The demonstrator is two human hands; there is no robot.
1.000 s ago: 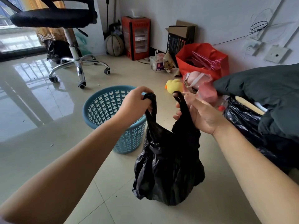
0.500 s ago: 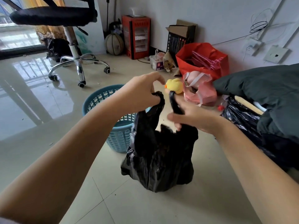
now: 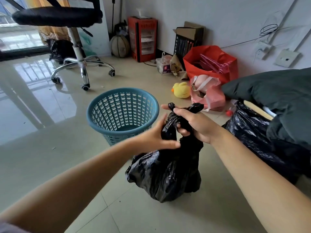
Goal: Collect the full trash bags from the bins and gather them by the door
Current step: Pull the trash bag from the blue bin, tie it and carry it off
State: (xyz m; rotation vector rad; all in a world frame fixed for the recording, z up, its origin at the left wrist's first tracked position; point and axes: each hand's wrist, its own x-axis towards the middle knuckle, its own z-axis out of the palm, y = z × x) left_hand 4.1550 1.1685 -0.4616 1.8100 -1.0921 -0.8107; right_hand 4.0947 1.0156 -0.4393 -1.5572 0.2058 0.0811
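One black trash bag sits on the tiled floor, with the blue mesh bin at its eleven o'clock. Her right hand grips the knotted handles; the left hand, fingers straight, touches the bag's neck.

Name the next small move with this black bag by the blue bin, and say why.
Probably pull the two handle ends tight to finish the knot. The right hand grips the twisted handles of the black bag, whose ends stick up past its fingers, while the left hand touches the neck with straight fingers. The bag rests on the floor beside the blue bin, which shows no liner.
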